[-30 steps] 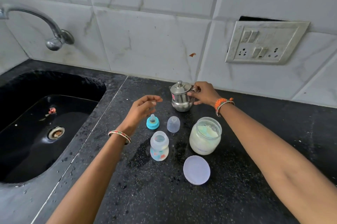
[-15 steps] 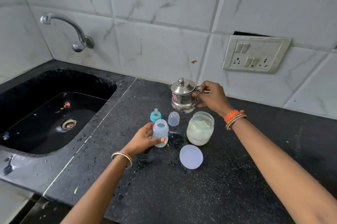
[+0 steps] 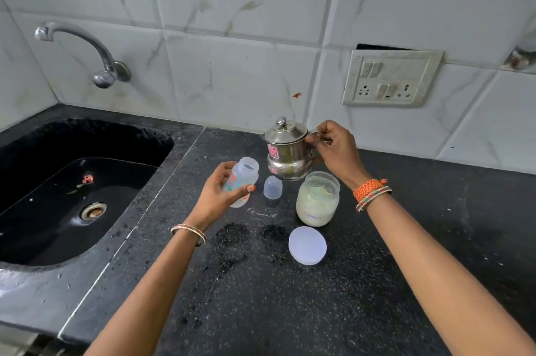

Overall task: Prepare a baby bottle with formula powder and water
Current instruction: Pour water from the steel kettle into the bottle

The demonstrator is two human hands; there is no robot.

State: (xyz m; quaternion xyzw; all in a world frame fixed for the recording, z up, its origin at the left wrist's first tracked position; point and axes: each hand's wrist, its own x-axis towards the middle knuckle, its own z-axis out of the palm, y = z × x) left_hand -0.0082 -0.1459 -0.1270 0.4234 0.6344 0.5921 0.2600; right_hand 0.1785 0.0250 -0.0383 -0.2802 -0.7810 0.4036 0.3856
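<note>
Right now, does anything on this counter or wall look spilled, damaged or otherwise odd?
Yes. The switch plate sits crooked on the wall, with a dark gap showing above it. White smears mark the counter beside the jar, possibly spilled powder. A small red scrap lies in the sink.

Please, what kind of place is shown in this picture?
Most likely a home kitchen counter. A black stone sink is set into the dark speckled countertop, a curved metal tap comes out of the white marble-pattern wall tiles, and a white switch and socket plate sits on that wall.
</note>
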